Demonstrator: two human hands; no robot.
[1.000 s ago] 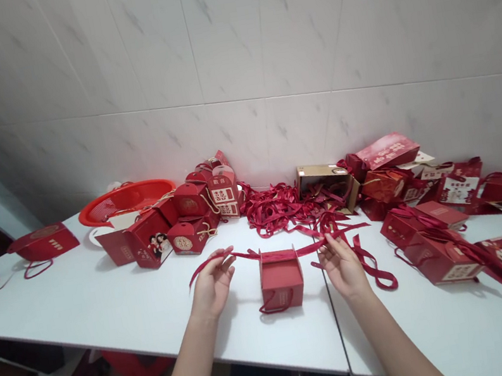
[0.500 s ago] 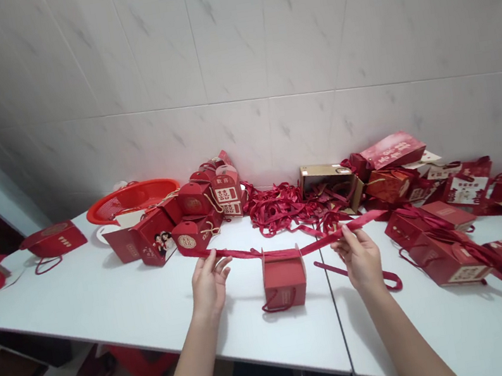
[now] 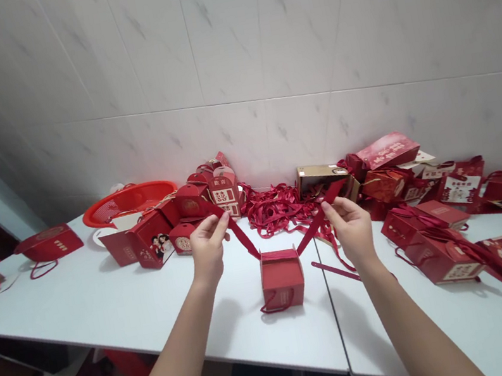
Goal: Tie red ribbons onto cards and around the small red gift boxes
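Note:
A small red gift box (image 3: 282,278) stands on the white table (image 3: 106,302) in front of me. A dark red ribbon (image 3: 243,240) runs through its top and rises on both sides. My left hand (image 3: 207,246) pinches the left end of the ribbon above and left of the box. My right hand (image 3: 352,227) pinches the right end above and right of it. Both ends are lifted, forming a V over the box. A loose ribbon piece (image 3: 335,270) lies just right of the box.
A heap of red ribbons (image 3: 278,206) and an open cardboard box (image 3: 323,176) lie by the wall. Finished red boxes (image 3: 179,216) and a red basket (image 3: 130,198) stand at back left. Red bags and flat cards (image 3: 438,246) crowd the right side.
Both hands have risen from table level and moved away from me, pulling the ribbon ends up from a flat line into a V above the box.

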